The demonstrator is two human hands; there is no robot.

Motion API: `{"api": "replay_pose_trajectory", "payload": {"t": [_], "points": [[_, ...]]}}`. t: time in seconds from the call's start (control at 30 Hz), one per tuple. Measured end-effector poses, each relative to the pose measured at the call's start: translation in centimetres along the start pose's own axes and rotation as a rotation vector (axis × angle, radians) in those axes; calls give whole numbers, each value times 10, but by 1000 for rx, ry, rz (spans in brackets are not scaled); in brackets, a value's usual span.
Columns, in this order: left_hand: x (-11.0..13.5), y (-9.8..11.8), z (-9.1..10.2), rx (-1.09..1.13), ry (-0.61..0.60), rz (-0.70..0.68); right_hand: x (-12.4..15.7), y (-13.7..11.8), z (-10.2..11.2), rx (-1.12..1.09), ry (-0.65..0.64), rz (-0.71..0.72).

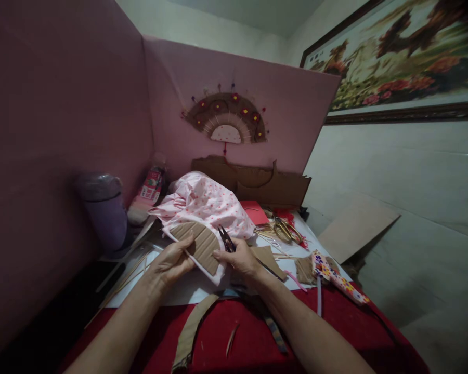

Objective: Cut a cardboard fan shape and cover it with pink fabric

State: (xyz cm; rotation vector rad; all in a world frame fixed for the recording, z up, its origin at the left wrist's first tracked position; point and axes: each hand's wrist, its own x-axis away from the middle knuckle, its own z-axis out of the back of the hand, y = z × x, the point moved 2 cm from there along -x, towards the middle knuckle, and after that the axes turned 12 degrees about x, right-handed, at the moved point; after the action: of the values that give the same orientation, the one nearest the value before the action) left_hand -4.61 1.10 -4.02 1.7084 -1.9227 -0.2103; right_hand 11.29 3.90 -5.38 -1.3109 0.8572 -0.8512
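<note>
In the head view, my left hand (175, 262) pinched the cardboard (198, 249) above the desk (164, 332), near the spotted cloth (210, 200). My right hand (239, 258) gripped the snips (226, 240), its thumb at the cardboard's edge. It seemed best to hold the pale border (220, 273) flat, and the snips away from my left hand.

A pink panel (62, 93) stands at the left and meets a second pink panel (167, 114) across the back. Pale walls (374, 161) rise beyond to the ceiling (257, 13). A framed picture (417, 67) hangs at the right. The table (335, 332) is red in front; the light is dim.
</note>
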Motion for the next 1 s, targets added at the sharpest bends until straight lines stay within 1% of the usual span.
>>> {"api": "replay_pose_trajectory", "payload": {"t": [0.2, 0.27, 0.37, 0.5, 0.7, 0.93, 1.0], "points": [[0, -1, 2, -17, -7, 11, 1, 1, 2, 153, -6, -14], [0, -2, 2, -19, -13, 16, 1, 1, 2, 173, 2, -29], [0, -2, 2, -20, -13, 10, 1, 2, 1, 143, 25, -34], [0, -2, 2, -14, 14, 21, 1, 5, 0, 88, 49, -42], [2, -3, 1, -1, -24, 56, 3, 5, -1, 26, 17, -83], [3, -4, 0, 6, -12, 72, 1, 8, 1, 34, -3, -111], [2, -4, 0, -1, 12, 65, 1, 10, 1, 35, 5, -123]]}}
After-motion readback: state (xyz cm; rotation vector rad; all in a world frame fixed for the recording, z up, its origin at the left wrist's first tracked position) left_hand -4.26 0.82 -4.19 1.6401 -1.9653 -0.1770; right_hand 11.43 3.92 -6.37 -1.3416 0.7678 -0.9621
